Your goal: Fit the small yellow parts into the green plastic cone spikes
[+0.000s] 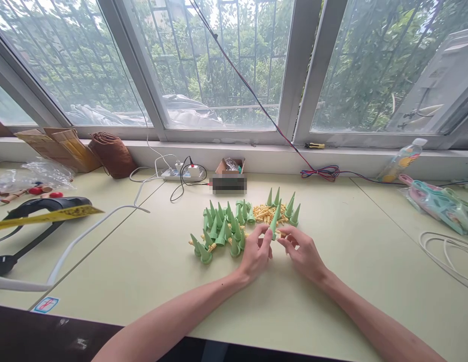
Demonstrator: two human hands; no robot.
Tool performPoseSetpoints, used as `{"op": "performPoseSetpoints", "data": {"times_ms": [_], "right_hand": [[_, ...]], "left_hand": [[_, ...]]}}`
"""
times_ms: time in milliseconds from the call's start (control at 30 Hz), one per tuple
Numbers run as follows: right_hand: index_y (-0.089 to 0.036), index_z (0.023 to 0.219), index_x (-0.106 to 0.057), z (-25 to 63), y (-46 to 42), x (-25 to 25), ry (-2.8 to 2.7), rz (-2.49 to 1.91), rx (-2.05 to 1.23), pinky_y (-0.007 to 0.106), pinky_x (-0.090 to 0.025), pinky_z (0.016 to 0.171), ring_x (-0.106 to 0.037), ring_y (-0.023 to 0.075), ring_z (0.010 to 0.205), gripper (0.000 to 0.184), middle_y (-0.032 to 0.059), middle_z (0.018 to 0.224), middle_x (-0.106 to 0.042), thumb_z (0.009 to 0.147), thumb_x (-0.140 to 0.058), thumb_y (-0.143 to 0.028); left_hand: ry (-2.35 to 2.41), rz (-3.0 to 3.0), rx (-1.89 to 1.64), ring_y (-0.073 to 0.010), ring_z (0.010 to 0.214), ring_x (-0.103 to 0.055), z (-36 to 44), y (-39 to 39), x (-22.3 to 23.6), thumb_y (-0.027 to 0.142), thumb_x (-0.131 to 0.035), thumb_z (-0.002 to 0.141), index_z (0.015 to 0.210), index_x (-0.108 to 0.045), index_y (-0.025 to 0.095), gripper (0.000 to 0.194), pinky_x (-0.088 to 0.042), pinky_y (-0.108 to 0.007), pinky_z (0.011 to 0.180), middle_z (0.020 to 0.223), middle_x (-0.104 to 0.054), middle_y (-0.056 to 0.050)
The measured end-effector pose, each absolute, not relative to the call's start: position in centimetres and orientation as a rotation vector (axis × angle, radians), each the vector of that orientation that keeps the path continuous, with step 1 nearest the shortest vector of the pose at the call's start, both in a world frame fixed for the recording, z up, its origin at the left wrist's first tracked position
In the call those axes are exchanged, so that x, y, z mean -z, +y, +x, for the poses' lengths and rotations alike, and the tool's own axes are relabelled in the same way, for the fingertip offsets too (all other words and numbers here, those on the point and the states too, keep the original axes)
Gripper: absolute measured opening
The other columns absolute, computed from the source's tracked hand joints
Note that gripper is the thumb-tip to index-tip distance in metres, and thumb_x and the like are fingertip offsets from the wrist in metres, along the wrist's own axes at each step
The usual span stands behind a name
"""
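Note:
Upright between the fingers of my left hand [256,254] is a green plastic cone [275,219] with a wide base. My right hand [304,253] pinches a small yellow plastic piece [279,234] against the side of that cone's base; my fingers hide part of it. To the left stand several more green cones [220,235], some with yellow pieces sticking out of their bases. Just beyond my hands lies a heap of small yellow pieces [261,213], with a few green cones [290,206] standing on and beside it.
A power strip [171,174] with cables and a small cardboard box [236,166] sit near the window sill. At left are a black headset-like object [49,203] and a brown pouch [112,156]. A bottle [403,160] and bagged pastel plastic items [441,203] lie at right.

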State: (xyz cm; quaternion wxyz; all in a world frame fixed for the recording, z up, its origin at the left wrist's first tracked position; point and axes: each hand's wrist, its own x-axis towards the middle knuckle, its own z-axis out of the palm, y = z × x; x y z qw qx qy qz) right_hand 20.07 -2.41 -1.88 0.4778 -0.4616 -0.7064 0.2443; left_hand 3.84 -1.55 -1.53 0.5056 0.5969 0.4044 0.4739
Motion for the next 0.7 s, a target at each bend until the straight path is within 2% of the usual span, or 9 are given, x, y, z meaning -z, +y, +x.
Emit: {"op": "performPoseSetpoints", "data": {"times_ms": [267,367,500,700], "right_hand": [[-0.019,0.095,-0.065,20.31,-2.29,2.00,-1.713,-1.127,-0.629,0.028,-0.048,0.049,-0.057,0.0149,0.055,0.030,0.0059,0.083,-0.068,0.097,-0.052,-0.046],[-0.020,0.081,-0.061,20.50,-2.29,1.85,-1.710,-1.151,-0.627,0.028,-0.046,0.050,-0.054,0.0144,0.053,0.035,0.0034,0.071,-0.063,0.099,-0.047,-0.047],[-0.021,0.065,-0.049,20.65,-2.27,1.64,-1.701,-1.187,-0.632,0.027,-0.042,0.048,-0.048,0.0135,0.048,0.046,-0.0009,0.055,-0.052,0.101,-0.041,-0.049],[-0.021,0.065,-0.048,20.57,-2.12,1.84,-1.676,-1.200,-0.671,0.027,-0.041,0.048,-0.047,0.0130,0.047,0.047,-0.0016,0.055,-0.049,0.101,-0.041,-0.051]], "left_hand": [[0.954,1.447,-1.084,-0.0099,0.041,-0.050,3.68,-1.51,1.58,0.054,-0.052,0.094,0.108,-0.056,0.019,0.038,-0.038,-0.019,0.039,0.053,-0.048,0.007],[0.923,1.445,-1.078,-0.0091,0.043,-0.051,3.70,-1.50,1.69,0.053,-0.056,0.092,0.109,-0.057,0.018,0.039,-0.039,-0.019,0.038,0.060,-0.053,0.004],[0.892,1.466,-1.045,-0.0081,0.041,-0.050,3.75,-1.58,1.65,0.051,-0.059,0.090,0.115,-0.059,0.016,0.043,-0.042,-0.020,0.038,0.060,-0.054,0.003],[0.921,1.487,-1.042,-0.0088,0.043,-0.050,3.85,-1.76,1.38,0.048,-0.058,0.091,0.117,-0.059,0.016,0.040,-0.043,-0.020,0.039,0.060,-0.054,0.003]]}}
